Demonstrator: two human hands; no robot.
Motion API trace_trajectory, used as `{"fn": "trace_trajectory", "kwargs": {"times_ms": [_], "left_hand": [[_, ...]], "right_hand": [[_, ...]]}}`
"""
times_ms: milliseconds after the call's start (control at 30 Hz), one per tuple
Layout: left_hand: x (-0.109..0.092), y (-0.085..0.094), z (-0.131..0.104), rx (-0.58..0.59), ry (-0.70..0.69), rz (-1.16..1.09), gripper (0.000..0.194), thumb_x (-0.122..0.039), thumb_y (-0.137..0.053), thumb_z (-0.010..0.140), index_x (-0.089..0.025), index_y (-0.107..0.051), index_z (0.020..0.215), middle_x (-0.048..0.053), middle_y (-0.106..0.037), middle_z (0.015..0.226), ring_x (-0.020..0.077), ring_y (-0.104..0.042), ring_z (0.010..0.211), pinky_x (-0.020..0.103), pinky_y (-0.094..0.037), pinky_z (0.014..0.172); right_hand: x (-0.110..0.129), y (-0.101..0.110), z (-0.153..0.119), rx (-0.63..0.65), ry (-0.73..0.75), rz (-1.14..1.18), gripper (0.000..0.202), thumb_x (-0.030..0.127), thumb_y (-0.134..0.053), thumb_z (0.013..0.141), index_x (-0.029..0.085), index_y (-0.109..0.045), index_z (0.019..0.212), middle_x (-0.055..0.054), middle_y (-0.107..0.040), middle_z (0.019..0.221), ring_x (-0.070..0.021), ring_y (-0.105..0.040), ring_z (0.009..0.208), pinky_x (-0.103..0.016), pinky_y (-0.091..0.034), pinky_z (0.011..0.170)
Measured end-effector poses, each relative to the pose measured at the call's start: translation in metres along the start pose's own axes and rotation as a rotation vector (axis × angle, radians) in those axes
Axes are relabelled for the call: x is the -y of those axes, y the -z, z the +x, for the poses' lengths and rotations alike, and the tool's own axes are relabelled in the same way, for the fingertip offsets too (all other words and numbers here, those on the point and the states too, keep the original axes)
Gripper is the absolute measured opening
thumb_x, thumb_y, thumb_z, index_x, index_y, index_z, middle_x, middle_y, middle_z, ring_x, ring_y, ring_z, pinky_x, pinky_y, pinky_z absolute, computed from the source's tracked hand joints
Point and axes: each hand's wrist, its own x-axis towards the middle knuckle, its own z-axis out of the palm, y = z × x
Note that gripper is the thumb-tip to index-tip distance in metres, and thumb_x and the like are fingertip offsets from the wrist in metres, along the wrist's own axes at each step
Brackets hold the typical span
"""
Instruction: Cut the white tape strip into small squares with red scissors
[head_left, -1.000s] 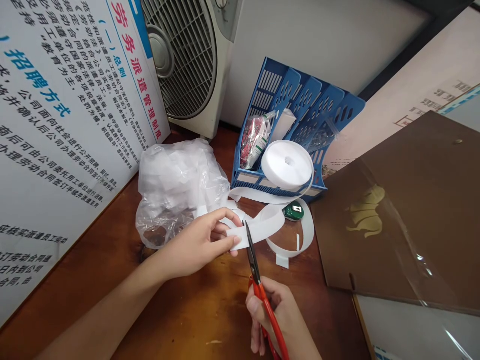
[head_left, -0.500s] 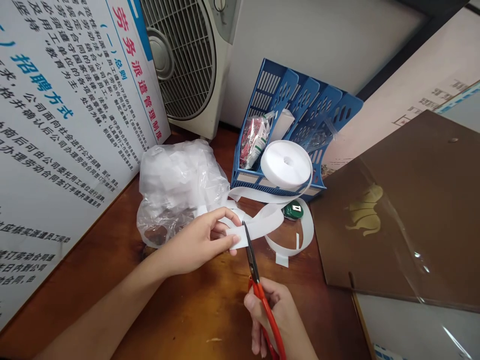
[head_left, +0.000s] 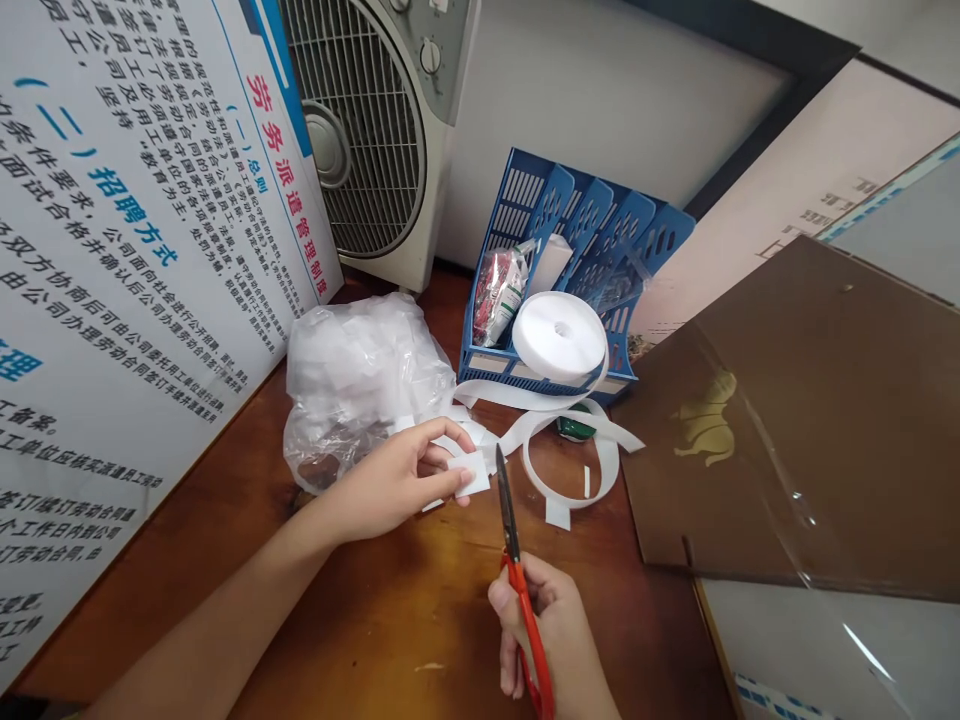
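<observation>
My left hand (head_left: 390, 480) pinches a small white cut piece of strip (head_left: 471, 470) between thumb and fingers, just above the wooden desk. My right hand (head_left: 544, 625) grips the red handles of a pair of scissors (head_left: 516, 575), whose blades are closed and point up beside the cut piece. A white roll of strip (head_left: 559, 333) rests on the front of the blue file rack (head_left: 525, 210). Its loose end (head_left: 570, 425) curls down over the desk, free of my hands.
A crumpled clear plastic bag (head_left: 360, 375) lies left of my left hand. A printed white board (head_left: 135, 250) leans at the left, with a fan (head_left: 367, 130) behind. A brown sheet under clear film (head_left: 810, 420) covers the right. A green object (head_left: 574, 428) sits under the strip.
The scissors closed through the strip. The long end dropped away to the right, and a small piece stays in my left hand. The view shifted slightly.
</observation>
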Motion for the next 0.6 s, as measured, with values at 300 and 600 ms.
{"fn": "trace_trajectory", "kwargs": {"times_ms": [300, 600], "left_hand": [[-0.001, 0.003, -0.019, -0.163, -0.038, 0.312, 0.021, -0.042, -0.061, 0.095, -0.022, -0.065, 0.089, -0.001, -0.074, 0.088, 0.0165, -0.066, 0.082, 0.024, -0.045, 0.071], [0.027, -0.002, -0.023, -0.35, -0.067, 0.582, 0.016, -0.035, -0.064, 0.093, -0.027, -0.077, 0.096, -0.003, -0.078, 0.097, 0.0177, -0.071, 0.09, 0.025, -0.05, 0.078]], "right_hand": [[-0.032, 0.028, -0.015, -0.179, 0.209, 0.072, 0.054, 0.069, -0.07, 0.075, 0.02, -0.049, 0.067, 0.008, -0.044, 0.04, -0.0062, -0.039, 0.027, -0.016, -0.028, 0.031], [-0.042, 0.023, -0.009, -0.301, 0.284, 0.358, 0.051, 0.061, -0.075, 0.075, 0.019, -0.049, 0.063, 0.008, -0.042, 0.04, -0.0048, -0.034, 0.024, -0.014, -0.025, 0.027]]}}
